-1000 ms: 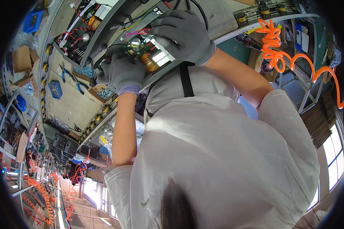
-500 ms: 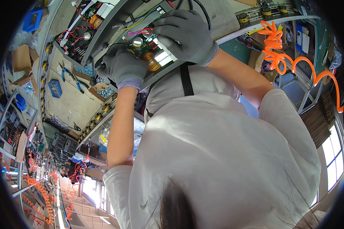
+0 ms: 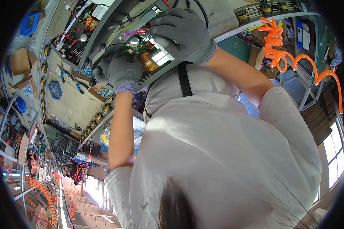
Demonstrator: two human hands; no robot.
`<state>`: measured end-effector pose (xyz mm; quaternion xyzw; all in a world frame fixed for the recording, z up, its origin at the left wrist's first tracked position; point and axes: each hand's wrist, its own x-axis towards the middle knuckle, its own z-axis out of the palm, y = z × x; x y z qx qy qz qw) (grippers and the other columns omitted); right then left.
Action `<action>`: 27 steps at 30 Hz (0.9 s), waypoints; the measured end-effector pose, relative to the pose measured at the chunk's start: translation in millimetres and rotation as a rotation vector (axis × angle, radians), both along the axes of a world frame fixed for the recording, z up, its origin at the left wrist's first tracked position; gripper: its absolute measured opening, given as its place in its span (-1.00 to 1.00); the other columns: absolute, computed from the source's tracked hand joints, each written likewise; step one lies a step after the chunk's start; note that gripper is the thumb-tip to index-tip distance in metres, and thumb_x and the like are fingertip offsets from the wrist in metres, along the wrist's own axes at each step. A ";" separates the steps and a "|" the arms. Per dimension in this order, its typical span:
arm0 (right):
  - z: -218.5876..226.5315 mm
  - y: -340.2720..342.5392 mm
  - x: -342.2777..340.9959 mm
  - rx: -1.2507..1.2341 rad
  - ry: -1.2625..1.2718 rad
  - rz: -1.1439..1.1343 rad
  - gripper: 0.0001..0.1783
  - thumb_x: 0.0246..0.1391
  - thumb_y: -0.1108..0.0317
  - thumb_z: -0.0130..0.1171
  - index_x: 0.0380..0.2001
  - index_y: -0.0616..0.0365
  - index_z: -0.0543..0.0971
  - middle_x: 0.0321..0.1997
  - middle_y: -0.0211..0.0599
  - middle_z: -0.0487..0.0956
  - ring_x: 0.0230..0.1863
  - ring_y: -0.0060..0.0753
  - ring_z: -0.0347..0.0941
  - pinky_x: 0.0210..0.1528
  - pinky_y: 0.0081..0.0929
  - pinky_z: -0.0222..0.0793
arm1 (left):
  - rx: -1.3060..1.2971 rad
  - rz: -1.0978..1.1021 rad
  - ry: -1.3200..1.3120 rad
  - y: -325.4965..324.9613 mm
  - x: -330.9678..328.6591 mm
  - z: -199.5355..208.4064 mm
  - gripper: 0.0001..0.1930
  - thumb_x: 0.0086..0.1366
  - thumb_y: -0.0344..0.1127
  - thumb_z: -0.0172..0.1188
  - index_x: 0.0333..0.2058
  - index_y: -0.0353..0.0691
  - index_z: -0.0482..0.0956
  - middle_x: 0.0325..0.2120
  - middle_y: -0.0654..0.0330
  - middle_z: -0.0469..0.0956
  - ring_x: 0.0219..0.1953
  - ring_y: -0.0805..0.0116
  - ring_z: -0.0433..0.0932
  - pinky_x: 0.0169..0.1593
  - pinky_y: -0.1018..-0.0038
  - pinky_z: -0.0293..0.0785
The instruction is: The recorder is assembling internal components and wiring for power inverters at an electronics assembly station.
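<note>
Both my hands wear grey gloves and work at an open grey metal case [image 3: 158, 72] close to my waist. Inside it a green circuit board carries a copper-wound coil [image 3: 148, 62] and capacitors [image 3: 134, 41]. My left hand [image 3: 122, 70] is closed at the case's left end, fingers bent down into it; what they hold is hidden. My right hand [image 3: 183, 36] bends over the board's right side, its fingers curled beside a pink-sleeved wire [image 3: 137, 32] and a white block [image 3: 162, 57]. Its fingertips are partly hidden, so its hold on the board cannot be confirmed.
A second open case [image 3: 99, 34] with red wires and a coil stands beyond the left hand. Blue-handled pliers [image 3: 79, 87], a blue bin [image 3: 54, 90] and a carton of screws [image 3: 102, 91] lie left. An orange coiled hose [image 3: 275, 45] hangs right. Roller track [image 3: 267, 8] runs behind.
My left hand has shifted slightly left and deeper at the case's end, baring more of the board and coil. The right hand has moved slightly left, still over the board.
</note>
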<state>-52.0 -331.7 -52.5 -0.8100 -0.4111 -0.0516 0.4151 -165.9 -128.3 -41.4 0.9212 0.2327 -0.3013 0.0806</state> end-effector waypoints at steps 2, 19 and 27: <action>0.1 -0.1 1.1 0.000 -0.035 0.011 -0.78 0.02 0.23 0.35 -0.23 -0.04 0.71 -0.13 -0.43 0.71 -0.10 -0.22 0.59 -0.10 -0.30 0.49 | -0.019 0.050 0.095 -1.3 8.4 3.8 -0.63 0.11 -0.07 0.21 -0.13 0.01 0.75 -0.02 0.17 0.64 0.03 0.10 0.59 0.16 0.28 0.41; -3.4 0.3 -0.1 0.032 -0.002 -0.010 -0.80 0.00 0.22 0.33 -0.26 -0.09 0.70 -0.16 -0.52 0.68 -0.09 -0.30 0.58 -0.12 -0.30 0.50 | 0.138 -0.083 0.134 -9.2 8.1 13.6 -0.66 0.16 -0.07 0.22 -0.17 -0.07 0.77 0.10 0.16 0.59 0.27 -0.15 0.28 0.30 0.19 0.28; -0.3 -0.3 0.4 0.026 0.031 -0.002 -0.78 0.03 0.22 0.33 -0.21 -0.11 0.72 -0.10 -0.50 0.70 -0.08 -0.28 0.59 -0.09 -0.34 0.47 | 0.073 -0.088 0.090 1.0 5.1 6.8 -0.67 0.15 -0.09 0.21 -0.22 -0.11 0.78 0.06 0.11 0.60 0.21 -0.13 0.37 0.25 0.21 0.34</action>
